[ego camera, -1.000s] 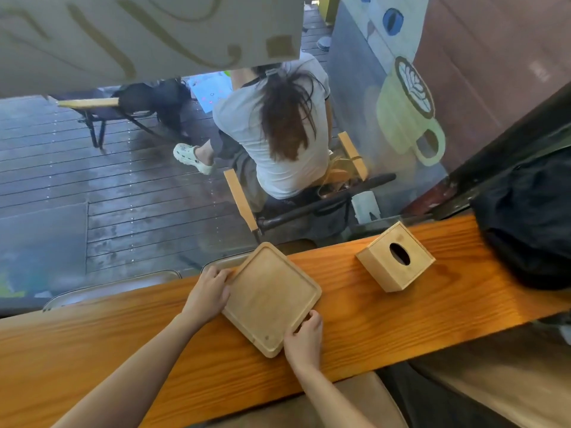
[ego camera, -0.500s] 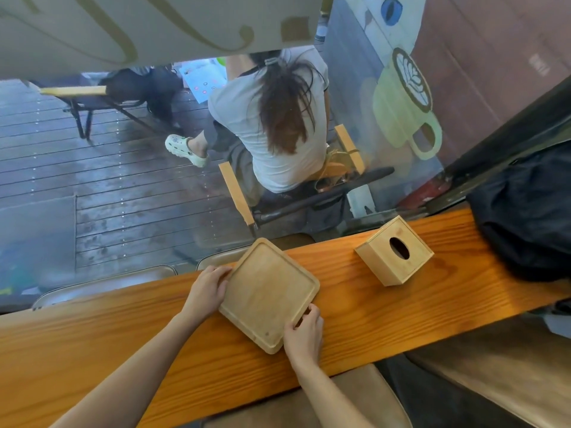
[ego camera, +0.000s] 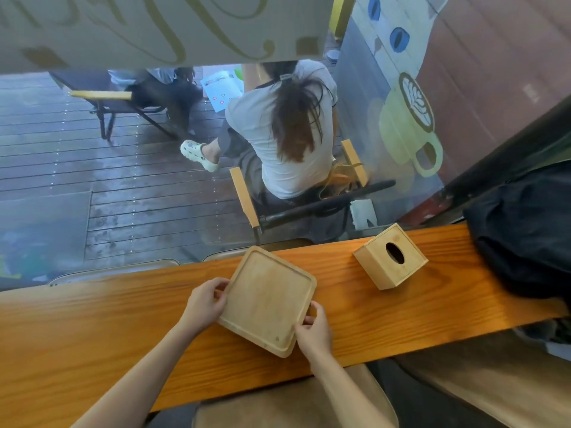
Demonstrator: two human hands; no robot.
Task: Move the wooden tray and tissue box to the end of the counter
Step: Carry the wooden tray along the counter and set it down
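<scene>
A square pale wooden tray [ego camera: 267, 298] with a raised rim sits turned cornerwise on the orange wooden counter [ego camera: 92, 329]. My left hand [ego camera: 205, 302] grips its left edge, fingers curled over the rim. My right hand [ego camera: 313, 330] holds its near right corner. The wooden tissue box [ego camera: 391, 256], a cube with an oval hole on top, stands on the counter to the right of the tray, apart from it and from both hands.
A black bag [ego camera: 525, 230] lies on the counter's right end, just past the tissue box. A window runs along the counter's far edge; beyond it a person [ego camera: 278, 131] sits on a chair on a wet deck. Stool seats [ego camera: 293, 403] stand below the near edge.
Both hands have kept their hold on the tray. The tray looks slightly raised and shifted a little, and the camera has tilted so that more of the window shows.
</scene>
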